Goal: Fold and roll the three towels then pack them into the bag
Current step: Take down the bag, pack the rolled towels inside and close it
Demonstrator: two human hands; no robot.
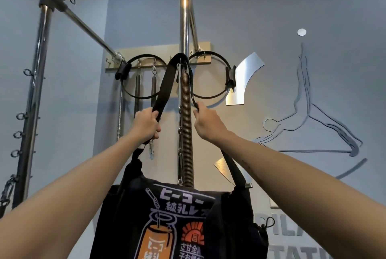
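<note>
Both hands are up on the strap [167, 83], left hand [146, 126] and right hand [205, 123] each gripping a side, the black bag [179, 221] hanging on the frame; no towels in sight, so how far along, I can't tell

Your two forearms come into view bare from the lower corners, with no sleeve edge showing on either one. Your left hand [146, 125] has no ring, watch or band on the wrist that can be seen. Your right hand [205, 123] is likewise bare, and its wrist carries nothing. A thin dark line of small marks runs along the inner side of your right forearm, too fine to read.
</note>
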